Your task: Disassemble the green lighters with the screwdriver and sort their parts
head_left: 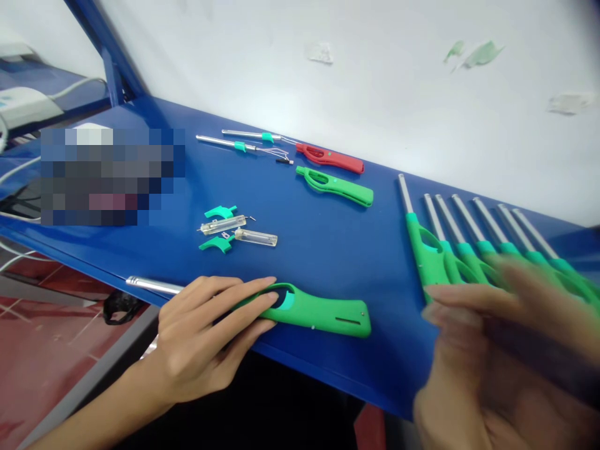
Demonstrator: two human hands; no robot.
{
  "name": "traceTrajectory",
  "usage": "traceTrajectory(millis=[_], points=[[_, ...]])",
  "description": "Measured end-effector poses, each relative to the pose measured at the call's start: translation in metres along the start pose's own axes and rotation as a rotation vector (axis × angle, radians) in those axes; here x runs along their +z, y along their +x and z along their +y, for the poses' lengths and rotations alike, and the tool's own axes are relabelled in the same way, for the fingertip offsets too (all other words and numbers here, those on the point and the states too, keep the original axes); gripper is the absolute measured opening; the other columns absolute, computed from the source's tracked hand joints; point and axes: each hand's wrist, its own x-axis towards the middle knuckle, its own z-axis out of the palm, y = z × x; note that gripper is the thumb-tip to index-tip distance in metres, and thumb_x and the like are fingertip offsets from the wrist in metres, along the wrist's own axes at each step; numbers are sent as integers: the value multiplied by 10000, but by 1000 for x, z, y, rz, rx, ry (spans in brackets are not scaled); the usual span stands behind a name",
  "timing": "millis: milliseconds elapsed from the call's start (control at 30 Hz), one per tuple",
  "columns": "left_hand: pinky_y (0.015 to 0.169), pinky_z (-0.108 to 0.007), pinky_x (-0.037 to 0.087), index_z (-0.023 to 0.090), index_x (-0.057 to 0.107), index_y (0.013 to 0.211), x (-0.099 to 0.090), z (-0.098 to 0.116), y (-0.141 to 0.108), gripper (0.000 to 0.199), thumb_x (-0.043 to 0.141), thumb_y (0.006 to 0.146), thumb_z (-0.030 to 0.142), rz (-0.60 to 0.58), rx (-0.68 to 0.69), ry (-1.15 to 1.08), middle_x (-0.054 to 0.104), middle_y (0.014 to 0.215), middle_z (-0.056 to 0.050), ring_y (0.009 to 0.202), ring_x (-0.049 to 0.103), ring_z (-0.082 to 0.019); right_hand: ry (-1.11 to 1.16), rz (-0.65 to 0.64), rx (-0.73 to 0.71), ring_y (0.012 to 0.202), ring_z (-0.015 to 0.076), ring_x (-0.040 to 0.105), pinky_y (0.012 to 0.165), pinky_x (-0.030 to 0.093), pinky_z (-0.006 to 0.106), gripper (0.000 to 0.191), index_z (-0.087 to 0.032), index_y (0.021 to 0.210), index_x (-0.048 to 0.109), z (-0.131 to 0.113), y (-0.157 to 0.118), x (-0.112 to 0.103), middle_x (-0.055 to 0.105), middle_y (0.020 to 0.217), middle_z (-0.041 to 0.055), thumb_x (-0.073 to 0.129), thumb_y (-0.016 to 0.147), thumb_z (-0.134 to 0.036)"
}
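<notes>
My left hand [206, 331] lies closed over a green gas lighter [323, 312] at the table's front edge. The lighter's metal tube [152, 285] sticks out to the left, and its handle points right with a teal trigger [285, 300] in the loop. My right hand [487, 337] is smeared by motion at the lower right. Its thumb and forefinger overlap the handle end of another green lighter [424, 256]; whether they touch or grip it I cannot tell. Several more green lighters [469, 256] lie in a row beside that one, partly hidden by the right hand.
Behind my left hand lie two teal triggers [218, 244] and two clear fuel tanks [255, 237]. Farther back are two metal tubes with wires [225, 142], a red handle shell [330, 159] and a green handle shell [335, 186]. A white wall [356, 81] borders the blue table [319, 250].
</notes>
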Motion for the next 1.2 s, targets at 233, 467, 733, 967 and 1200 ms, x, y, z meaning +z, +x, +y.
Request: traceTrajectory(millis=[233, 467, 733, 967, 1200], points=[[844, -388, 571, 142, 776, 1233, -1, 2, 2, 228, 741, 1009, 131, -4, -1, 3, 833, 1240, -100, 967, 716, -236, -238, -244, 16, 816, 111, 664, 649, 487, 277, 133, -398, 1149, 734, 10, -1, -24, 666, 1083, -28, 677, 1033, -429], [824, -386, 574, 141, 782, 1227, 1, 0, 1, 237, 762, 992, 120, 18, 11, -2, 834, 1234, -102, 953, 715, -236, -328, -406, -236, 755, 113, 742, 517, 531, 196, 215, -327, 1049, 788, 35, -4, -22, 741, 1035, -2, 575, 1067, -306], [815, -377, 586, 149, 781, 1227, 1, 1, 1, 235, 753, 996, 117, 21, 14, -2, 833, 1241, -96, 946, 716, -231, -293, -467, -223, 880, 174, 783, 641, 622, 232, 265, -300, 954, 814, 37, 0, -19, 790, 1072, 26, 568, 1020, -224], [815, -373, 588, 154, 784, 1223, 0, 1, 1, 227, 748, 1001, 126, 21, 10, -4, 834, 1234, -97, 939, 721, -229, -298, -447, -264, 901, 160, 787, 674, 630, 219, 274, -281, 947, 787, 38, 0, -16, 791, 1057, 23, 541, 1045, -214], [842, -382, 577, 157, 785, 1248, 0, 1, -1, 249, 734, 1009, 109, -4, 0, -13, 821, 1275, -97, 983, 706, -236, -328, -391, -263, 819, 134, 786, 565, 572, 218, 261, -300, 920, 766, 31, 1, -15, 784, 998, -25, 558, 1052, -215]])
